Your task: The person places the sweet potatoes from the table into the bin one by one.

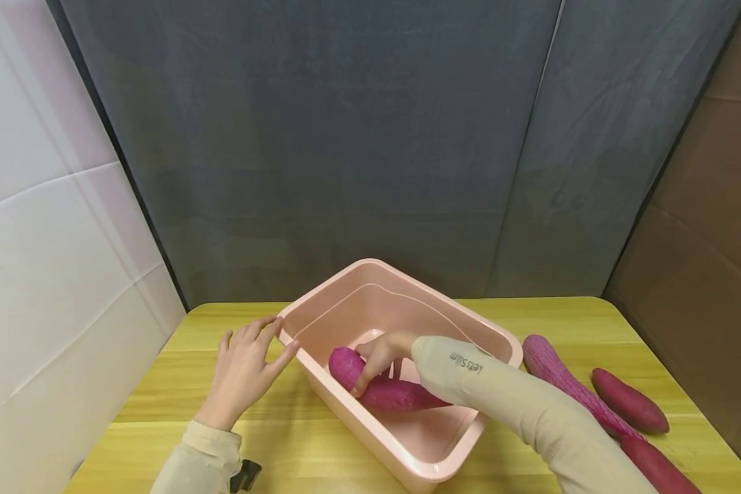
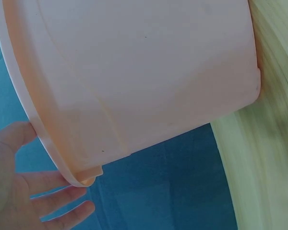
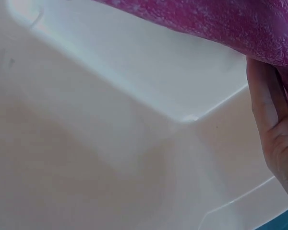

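Observation:
A pink plastic tub [image 1: 321, 312] stands on the yellow wooden table [image 1: 185, 405]. Inside it lies a purple sweet potato [image 1: 383, 391], and my right hand [image 1: 379, 360] reaches in and grips it with fingers curled over its left end. In the right wrist view the sweet potato [image 3: 221, 24] fills the top, with my fingers [image 3: 271, 120] under it against the tub's inner wall [image 3: 110, 143]. My left hand [image 1: 247, 363] rests with straight fingers against the tub's left outer corner; in the left wrist view the fingers [image 2: 48, 196] spread below the tub's rim [image 2: 81, 179].
Three more purple sweet potatoes lie on the table right of the tub: a long pale one [image 1: 562, 377], a darker one [image 1: 630, 401] and one at the front edge [image 1: 657, 466]. Grey panels stand behind, a white wall left, a brown board right.

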